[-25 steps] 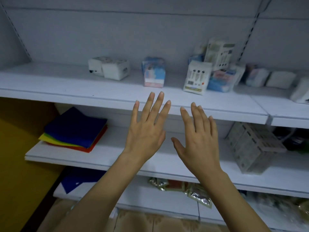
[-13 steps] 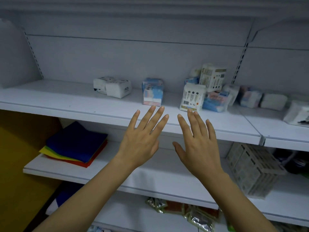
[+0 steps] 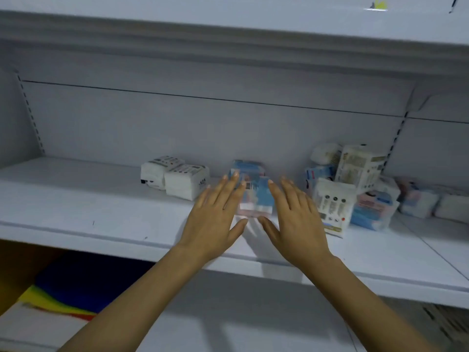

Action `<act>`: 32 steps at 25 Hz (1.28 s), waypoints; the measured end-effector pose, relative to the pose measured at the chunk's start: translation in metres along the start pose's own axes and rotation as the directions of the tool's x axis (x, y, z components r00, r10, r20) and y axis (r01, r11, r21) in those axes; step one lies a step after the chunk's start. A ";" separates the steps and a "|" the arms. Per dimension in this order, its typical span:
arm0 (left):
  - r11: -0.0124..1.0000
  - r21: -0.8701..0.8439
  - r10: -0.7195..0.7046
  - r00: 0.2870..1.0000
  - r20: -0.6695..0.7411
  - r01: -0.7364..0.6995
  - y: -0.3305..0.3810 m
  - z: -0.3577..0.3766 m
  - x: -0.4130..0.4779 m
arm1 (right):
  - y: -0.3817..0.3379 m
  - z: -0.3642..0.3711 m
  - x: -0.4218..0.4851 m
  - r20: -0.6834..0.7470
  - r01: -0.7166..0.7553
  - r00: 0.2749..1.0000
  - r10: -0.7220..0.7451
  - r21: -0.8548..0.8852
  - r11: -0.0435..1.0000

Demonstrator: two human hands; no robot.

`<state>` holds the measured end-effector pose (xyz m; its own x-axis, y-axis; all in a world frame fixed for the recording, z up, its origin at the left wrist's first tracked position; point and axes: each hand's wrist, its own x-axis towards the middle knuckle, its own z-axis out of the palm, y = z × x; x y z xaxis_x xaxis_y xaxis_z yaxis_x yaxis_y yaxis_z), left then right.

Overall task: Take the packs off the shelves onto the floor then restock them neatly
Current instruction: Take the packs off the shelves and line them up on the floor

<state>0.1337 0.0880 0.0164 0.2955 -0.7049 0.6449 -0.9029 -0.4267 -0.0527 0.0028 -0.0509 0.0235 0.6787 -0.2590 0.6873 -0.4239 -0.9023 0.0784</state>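
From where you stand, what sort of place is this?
Most likely a shop, or its stockroom: a white display shelf hung on slotted uprights, small wrapped packs loosely grouped on it, and folded coloured cloths on the shelf below.

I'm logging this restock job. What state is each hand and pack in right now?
Blue pack: upright on the shelf; whether touched, unclear.
Left hand: open, fingers straight, at its left.
Right hand: open, fingers straight, at its right.
White packs: two side by side, untouched.
Right pile: jumbled, some leaning.
Cloths: folded, stacked.
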 end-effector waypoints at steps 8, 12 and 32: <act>0.962 -0.255 0.119 0.991 0.057 -0.101 -0.042 0.068 0.057 | 0.006 0.078 0.056 0.311 -0.361 0.917 0.250 0.378 0.853; 0.845 -0.533 0.133 0.982 0.131 -0.043 -0.053 0.082 0.044 | 0.002 0.093 0.041 0.201 -0.333 0.942 0.268 0.649 0.684; -0.171 -0.874 -0.244 0.840 0.485 0.455 -0.056 0.077 0.056 | -0.026 0.079 0.040 -0.255 0.358 0.927 -0.276 0.373 0.856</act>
<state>0.2245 0.0285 -0.0031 0.6197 -0.7627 0.1849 0.0154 0.2474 0.9688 0.0883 -0.0646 -0.0085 0.5931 0.0969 0.7993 0.1036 -0.9937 0.0435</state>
